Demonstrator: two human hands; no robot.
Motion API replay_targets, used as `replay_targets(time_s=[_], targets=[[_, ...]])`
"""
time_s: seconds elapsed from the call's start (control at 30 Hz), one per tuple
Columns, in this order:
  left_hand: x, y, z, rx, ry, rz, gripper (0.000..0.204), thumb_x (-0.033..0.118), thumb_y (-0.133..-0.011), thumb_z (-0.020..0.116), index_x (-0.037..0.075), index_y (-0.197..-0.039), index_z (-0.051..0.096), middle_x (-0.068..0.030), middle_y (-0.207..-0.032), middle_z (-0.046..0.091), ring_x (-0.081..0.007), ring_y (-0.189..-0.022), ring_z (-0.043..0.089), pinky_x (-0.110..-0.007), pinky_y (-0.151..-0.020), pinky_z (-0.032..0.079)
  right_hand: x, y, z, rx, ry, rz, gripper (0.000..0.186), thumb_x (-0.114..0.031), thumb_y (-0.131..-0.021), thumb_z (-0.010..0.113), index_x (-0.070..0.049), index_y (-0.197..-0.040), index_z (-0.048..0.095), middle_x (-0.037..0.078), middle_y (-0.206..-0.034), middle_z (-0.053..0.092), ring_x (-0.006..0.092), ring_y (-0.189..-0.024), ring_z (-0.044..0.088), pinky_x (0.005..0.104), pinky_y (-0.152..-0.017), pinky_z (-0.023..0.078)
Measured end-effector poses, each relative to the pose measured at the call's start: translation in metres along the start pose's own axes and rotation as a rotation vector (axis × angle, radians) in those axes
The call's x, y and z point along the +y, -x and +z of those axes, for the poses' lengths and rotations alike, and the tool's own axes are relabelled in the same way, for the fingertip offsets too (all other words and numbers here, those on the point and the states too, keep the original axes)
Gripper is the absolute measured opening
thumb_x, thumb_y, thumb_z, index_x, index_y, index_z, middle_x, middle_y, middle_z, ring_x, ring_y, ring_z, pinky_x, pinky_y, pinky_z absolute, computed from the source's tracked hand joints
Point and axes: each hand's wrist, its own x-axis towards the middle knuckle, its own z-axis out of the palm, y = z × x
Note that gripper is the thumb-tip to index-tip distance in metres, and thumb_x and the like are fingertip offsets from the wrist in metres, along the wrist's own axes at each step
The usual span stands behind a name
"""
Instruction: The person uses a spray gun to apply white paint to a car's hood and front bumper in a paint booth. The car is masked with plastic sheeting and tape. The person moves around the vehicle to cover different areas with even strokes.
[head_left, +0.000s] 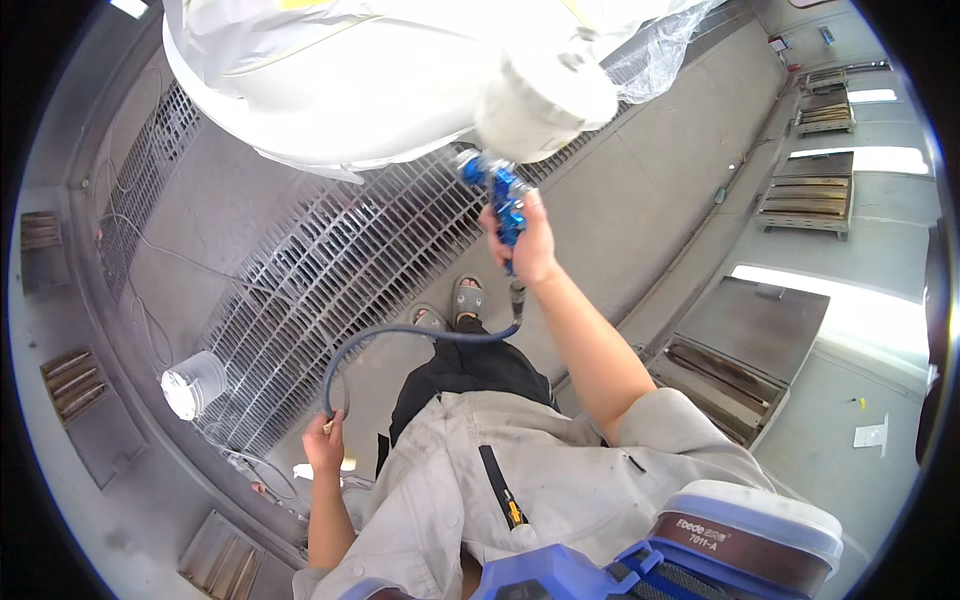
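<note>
My right hand (525,235) grips a blue metal spray gun (498,190) in the upper middle, with a large white cup (545,95) on top, slightly blurred. The gun is near a white, sheet-covered object (310,80) with tape and clear plastic along the top of the view. A dark hose (420,330) runs from the gun's handle in a loop down to my left hand (322,440) at the lower left, whose fingers are closed on it.
A metal floor grate (310,270) spans the middle left, with a cylindrical container (190,385) and thin hoses (150,247) nearby. Metal panels with slotted openings (805,197) line both walls. My sandalled feet stand on grey floor (600,220); respirator parts (740,535) hang at the lower edge.
</note>
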Motion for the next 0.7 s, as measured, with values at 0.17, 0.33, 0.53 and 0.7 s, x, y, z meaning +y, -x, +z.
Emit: replay_targets(time_s=[0.17, 0.33, 0.53, 0.7], targets=[[0.008, 0.005, 0.003, -0.150, -0.208, 0.028, 0.023, 0.032, -0.091, 0.078, 0.009, -0.095, 0.077, -0.0168, -0.087, 0.072, -0.0369, -0.084, 0.069, -0.044, -0.073, 0.054, -0.049, 0.003, -0.015, 0.433, 0.101, -0.313, 0.066, -0.066, -0.105, 0.031, -0.005, -0.096, 0.054, 0.004, -0.077, 0.058, 0.0118, -0.044, 0.043, 0.0296, -0.041, 0.036], [0.001, 0.008, -0.012, -0.107, -0.085, -0.064, 0.022, 0.027, -0.093, 0.076, 0.005, -0.096, 0.076, -0.0169, -0.086, 0.072, -0.0312, -0.078, 0.070, -0.038, -0.071, 0.053, -0.064, 0.014, 0.032, 0.335, 0.018, -0.165, 0.068, -0.070, -0.104, 0.030, -0.008, -0.092, 0.054, 0.002, -0.075, 0.055, 0.0122, -0.045, 0.043, 0.0295, -0.042, 0.034], [-0.014, -0.017, -0.058, 0.071, 0.019, -0.003, 0.021, 0.024, -0.095, 0.075, 0.003, -0.098, 0.076, -0.0151, -0.080, 0.071, -0.0243, -0.071, 0.067, -0.035, -0.068, 0.051, -0.070, 0.032, 0.079, -0.198, -0.065, 0.008, 0.070, -0.072, -0.102, 0.032, -0.006, -0.095, 0.056, 0.002, -0.077, 0.056, 0.0110, -0.045, 0.041, 0.0294, -0.042, 0.037], [-0.005, -0.025, -0.055, 0.091, -0.109, 0.146, 0.021, 0.025, -0.091, 0.078, 0.005, -0.091, 0.074, -0.0144, -0.077, 0.068, -0.0320, -0.071, 0.066, -0.039, -0.067, 0.051, -0.107, 0.029, 0.070, 0.121, 0.119, -0.349, 0.066, -0.067, -0.104, 0.035, -0.004, -0.097, 0.054, 0.006, -0.078, 0.057, 0.0112, -0.045, 0.043, 0.0282, -0.040, 0.037]])
